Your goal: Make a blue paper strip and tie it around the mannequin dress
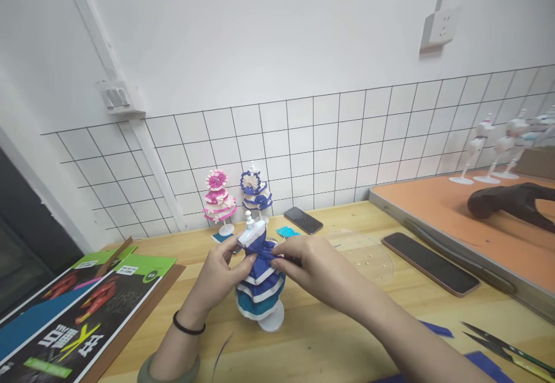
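A small white dress form (251, 234) wears a tiered paper dress (260, 290) in dark blue and teal with white edging. It tilts to the left over its round white base (272, 317). My left hand (225, 270) grips the form at its left side, thumb on the bodice and fingers behind. At the waist, my right hand (306, 261) pinches a gathered blue paper piece (269, 254) between thumb and fingers. Behind stand a pink-and-white dressed form (219, 201) and a blue-and-white dressed form (256, 192).
Books or pads (108, 308) lie at the left. Phones (431, 263) (303, 220) rest on the wooden table (338, 325). Scissors (505, 345) and blue paper scraps (436, 329) are at the lower right. An orange board (433, 198) carries bare white forms (477, 146) and a black hand-shaped object (511, 202).
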`<state>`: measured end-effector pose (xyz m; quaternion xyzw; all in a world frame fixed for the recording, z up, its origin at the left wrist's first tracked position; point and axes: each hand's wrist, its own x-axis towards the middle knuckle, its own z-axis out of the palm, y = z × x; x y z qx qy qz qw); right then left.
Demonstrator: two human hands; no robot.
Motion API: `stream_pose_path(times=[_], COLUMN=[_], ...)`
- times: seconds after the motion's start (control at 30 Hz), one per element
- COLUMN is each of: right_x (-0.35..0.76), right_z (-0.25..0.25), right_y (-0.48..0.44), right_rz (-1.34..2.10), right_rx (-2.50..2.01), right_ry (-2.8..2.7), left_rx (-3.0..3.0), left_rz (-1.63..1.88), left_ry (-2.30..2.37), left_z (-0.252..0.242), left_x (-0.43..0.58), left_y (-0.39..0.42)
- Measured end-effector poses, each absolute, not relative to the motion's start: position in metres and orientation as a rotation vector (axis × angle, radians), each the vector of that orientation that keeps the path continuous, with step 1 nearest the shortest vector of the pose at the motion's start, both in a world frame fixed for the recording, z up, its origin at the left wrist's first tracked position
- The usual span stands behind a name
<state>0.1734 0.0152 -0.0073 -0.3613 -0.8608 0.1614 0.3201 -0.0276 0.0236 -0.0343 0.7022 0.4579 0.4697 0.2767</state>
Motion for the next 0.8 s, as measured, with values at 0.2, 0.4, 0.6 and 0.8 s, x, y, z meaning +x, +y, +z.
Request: stream_pose_path(times=[0.2, 0.4, 0.6, 0.8], right_x=[0.196, 0.216, 0.257, 0.260], right_z=[0.005, 0.017, 0.010, 0.028], right_y=[0.012, 0.008, 0.023, 0.059], right_rz=[0.806, 1.204, 0.981, 1.207], right_rx=[-1.006, -0.900, -1.078, -1.167], right_ry=[-2.181, -2.404, -2.430, -2.219], left_rx=[1.913, 1.927, 1.883, 1.899], left_rz=[1.297, 1.293, 1.265, 1.247], left_ry=[1.284, 1.261, 1.205, 1.241], left_z=[-0.035, -0.033, -0.035, -0.036], left_x=[-0.032, -0.038, -0.043, -0.043], left_y=[0.026, 0.028, 0.031, 0.031])
